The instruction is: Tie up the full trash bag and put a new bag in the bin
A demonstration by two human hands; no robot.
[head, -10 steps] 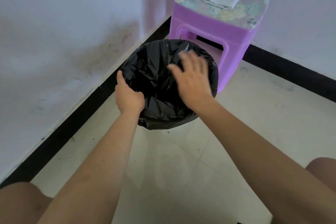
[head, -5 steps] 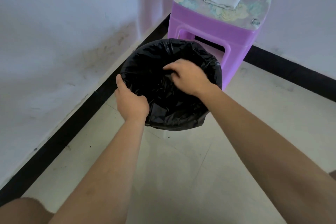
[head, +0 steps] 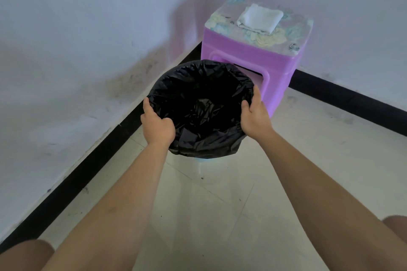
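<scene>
Left hand and right hand each grip opposite rims of the black trash bag lining the bin, beside a purple stool

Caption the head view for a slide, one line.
Both hands, left hand and right hand, grip opposite sides of the black bag lining the bin, beside a purple stool.

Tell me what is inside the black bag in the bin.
Inside the black bag only crumpled black plastic shows; no trash is visible. The deepest part is too dark to tell. The bin beneath is almost fully covered.
</scene>
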